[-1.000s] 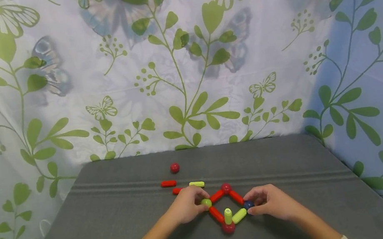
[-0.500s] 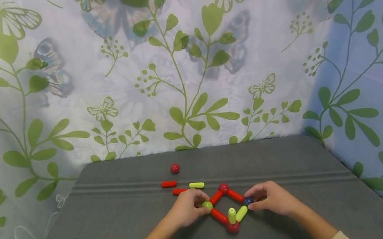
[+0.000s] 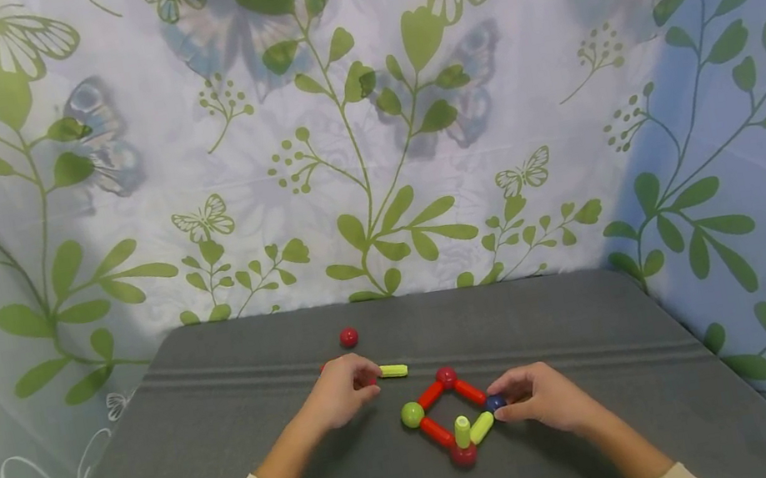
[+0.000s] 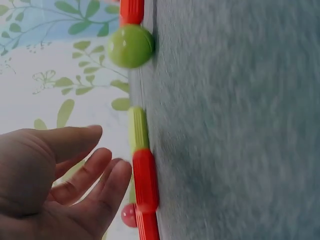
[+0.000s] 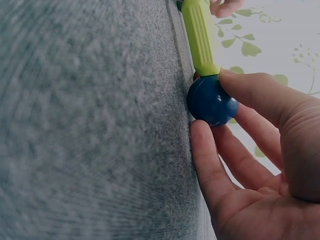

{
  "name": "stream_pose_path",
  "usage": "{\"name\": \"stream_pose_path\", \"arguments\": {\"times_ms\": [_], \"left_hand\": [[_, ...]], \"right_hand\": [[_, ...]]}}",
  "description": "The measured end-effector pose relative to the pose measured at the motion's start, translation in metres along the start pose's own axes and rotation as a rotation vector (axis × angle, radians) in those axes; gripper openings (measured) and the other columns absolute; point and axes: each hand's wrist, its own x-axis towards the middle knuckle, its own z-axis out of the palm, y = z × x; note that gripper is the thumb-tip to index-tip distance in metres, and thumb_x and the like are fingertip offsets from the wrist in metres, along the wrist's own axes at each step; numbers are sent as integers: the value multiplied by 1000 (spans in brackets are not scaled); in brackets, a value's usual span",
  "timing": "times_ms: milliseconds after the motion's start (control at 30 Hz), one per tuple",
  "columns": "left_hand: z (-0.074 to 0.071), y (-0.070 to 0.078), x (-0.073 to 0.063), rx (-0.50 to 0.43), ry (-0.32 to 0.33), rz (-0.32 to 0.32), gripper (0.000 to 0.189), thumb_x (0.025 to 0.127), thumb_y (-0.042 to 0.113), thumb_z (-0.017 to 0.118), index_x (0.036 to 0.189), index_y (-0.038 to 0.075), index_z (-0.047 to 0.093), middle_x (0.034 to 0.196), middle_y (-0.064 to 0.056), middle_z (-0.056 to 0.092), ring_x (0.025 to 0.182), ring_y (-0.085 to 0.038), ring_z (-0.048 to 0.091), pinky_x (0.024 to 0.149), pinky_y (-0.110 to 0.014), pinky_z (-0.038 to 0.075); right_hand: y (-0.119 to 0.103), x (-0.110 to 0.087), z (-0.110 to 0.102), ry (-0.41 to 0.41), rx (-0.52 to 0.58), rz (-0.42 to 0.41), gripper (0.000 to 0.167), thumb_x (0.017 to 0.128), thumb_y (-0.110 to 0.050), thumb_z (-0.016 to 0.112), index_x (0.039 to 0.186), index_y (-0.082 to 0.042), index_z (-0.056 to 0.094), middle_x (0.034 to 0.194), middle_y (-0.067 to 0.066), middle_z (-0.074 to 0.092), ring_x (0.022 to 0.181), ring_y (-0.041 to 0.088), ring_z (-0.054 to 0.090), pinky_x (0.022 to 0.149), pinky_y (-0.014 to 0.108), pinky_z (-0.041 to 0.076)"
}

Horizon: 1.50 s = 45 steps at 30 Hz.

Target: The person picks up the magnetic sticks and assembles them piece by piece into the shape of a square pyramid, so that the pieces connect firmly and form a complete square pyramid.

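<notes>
My right hand (image 3: 550,401) pinches a dark blue ball (image 5: 212,102) between thumb and fingers. That ball is a corner of a four-sided frame of rods and balls lying on the table. A green ball (image 3: 412,414) forms the left corner, a red ball (image 3: 447,377) the far one and another red ball (image 3: 464,454) the near one. Three sides are red rods (image 3: 437,433); the fourth is a yellow-green rod (image 3: 482,427). A second yellow-green rod (image 3: 462,431) stands up from the near ball. My left hand (image 3: 340,392) holds nothing, fingers loosely bent beside a loose red rod (image 4: 145,180).
A loose yellow-green rod (image 3: 394,371) lies just right of the left fingertips. Another red rod (image 4: 148,227) is partly cut off in the left wrist view. Farther back sits a single red ball (image 3: 349,338). A patterned curtain (image 3: 368,148) hangs behind the grey table (image 3: 233,433).
My left hand has let go of the green ball and moved left and away from me to the loose rods. The right hand stays on the blue ball. The frame shifted slightly earlier.
</notes>
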Motion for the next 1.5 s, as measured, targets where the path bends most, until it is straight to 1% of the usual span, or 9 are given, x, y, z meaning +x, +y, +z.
{"name": "stream_pose_path", "arguments": {"times_ms": [133,200,333,533,733,867,1033,1267,1500], "left_hand": [[-3,-5,3,88,17,22,17,90,3,76,106,2,75,98,-6,69,91,-20,69,81,-39,59],[-4,-8,5,114,18,28,16,89,2,76,105,3,76,96,-6,68,91,-21,70,82,-40,59],[-6,-13,8,141,19,14,15,89,2,77,104,4,77,97,-6,68,93,-23,69,85,-42,58],[-8,-18,10,135,5,-5,16,88,2,77,104,4,77,99,-9,70,93,-27,68,86,-45,57],[-10,-18,10,132,-7,-9,16,87,3,79,103,4,77,99,-8,70,93,-25,69,86,-45,58],[-12,-17,10,135,-37,-14,16,87,3,79,103,4,77,99,-7,69,94,-25,69,86,-44,57],[-12,-17,12,122,-69,-21,16,85,1,80,101,5,76,97,-7,67,95,-26,68,88,-45,57],[-10,-22,18,128,-95,-49,19,84,1,81,101,7,76,98,-4,67,94,-21,66,90,-45,56],[-10,-23,20,119,-127,-77,21,83,-1,82,101,9,76,95,-2,70,89,-17,62,86,-42,55]], "right_hand": [[0,0,0,-6,-15,-7,35,85,-19,84,115,-6,75,103,11,74,86,17,65,64,27,53],[-1,0,0,-8,-20,-10,35,84,-19,85,116,-6,75,104,11,74,86,17,65,64,27,53],[-2,0,1,-1,-33,-12,35,84,-19,85,115,-6,76,103,10,75,86,17,65,65,26,54],[-3,-1,2,17,-19,4,34,83,-20,85,113,-6,76,103,10,75,87,18,66,67,27,54],[-3,0,2,32,-16,10,34,82,-20,86,112,-7,76,101,10,75,85,17,65,66,26,53],[-2,0,2,23,-14,2,34,82,-19,86,111,-6,76,98,10,74,83,15,65,66,26,53],[-1,1,1,-1,-9,-7,34,82,-18,86,112,-5,75,96,10,74,82,14,64,65,25,52],[0,2,1,-18,8,9,35,83,-17,85,113,-4,74,98,10,73,85,16,65,66,25,53],[-1,1,0,-29,19,9,35,83,-15,85,114,-3,73,98,11,73,85,17,65,66,25,54]]}}
